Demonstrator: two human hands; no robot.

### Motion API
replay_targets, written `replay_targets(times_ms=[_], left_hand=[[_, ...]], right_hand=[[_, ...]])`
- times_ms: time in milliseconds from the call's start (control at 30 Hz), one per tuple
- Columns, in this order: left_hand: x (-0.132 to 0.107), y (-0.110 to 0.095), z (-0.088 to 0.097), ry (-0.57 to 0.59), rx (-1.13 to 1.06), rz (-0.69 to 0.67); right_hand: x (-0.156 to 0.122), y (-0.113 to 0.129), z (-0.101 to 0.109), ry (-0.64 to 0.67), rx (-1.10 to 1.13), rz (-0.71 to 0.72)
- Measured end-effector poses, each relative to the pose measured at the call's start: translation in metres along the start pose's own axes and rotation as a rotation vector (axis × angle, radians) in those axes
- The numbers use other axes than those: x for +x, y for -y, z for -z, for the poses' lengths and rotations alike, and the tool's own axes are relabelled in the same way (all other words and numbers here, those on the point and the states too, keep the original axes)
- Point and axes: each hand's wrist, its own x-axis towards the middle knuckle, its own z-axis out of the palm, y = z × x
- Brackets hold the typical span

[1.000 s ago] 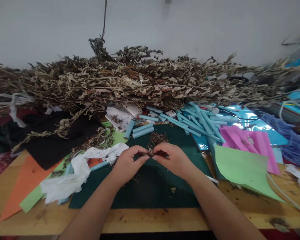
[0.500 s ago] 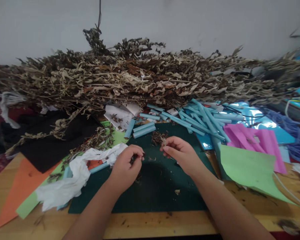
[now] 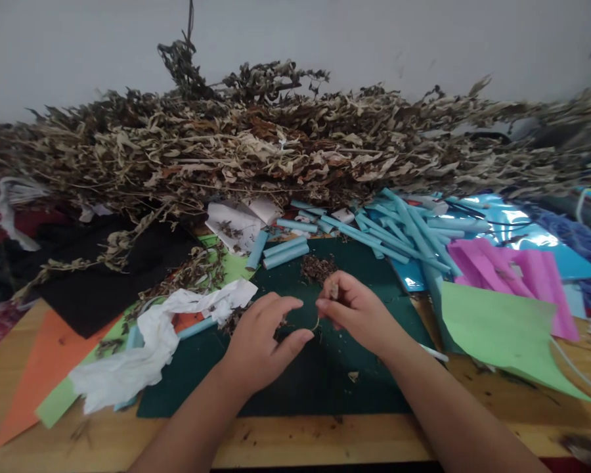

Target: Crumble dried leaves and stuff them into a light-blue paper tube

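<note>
Plants [image 3: 256,151] span the upper frame. Below them, on the worktop [image 3: 276,447], a mat [image 3: 325,394] lies at lower centre, with leaf bits [image 3: 318,268] near its back edge. Tissue [image 3: 148,335] lies left, tubes [image 3: 414,230] right of centre, a sheet [image 3: 497,322] farther right.

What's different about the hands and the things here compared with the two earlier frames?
The hands first met at the fingertips, then parted. Now the left hand has moved back toward the right hand, its thumb and fingers spread. The right hand still pinches a dried plant piece. The crumb heap, blue paper tubes and white tissue stayed put.
</note>
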Motion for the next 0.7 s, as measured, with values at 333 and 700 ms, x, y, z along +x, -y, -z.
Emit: replay_targets(times_ms=[333,700], left_hand=[[0.003,0.0,-0.003,-0.02,0.038,-0.059],[-0.005,-0.027,-0.022,0.602,0.266,-0.444]], right_hand=[[0.005,-0.009,0.026,-0.147,0.334,0.074],[0.007,-0.01,0.026,-0.163,0.303,0.109]])
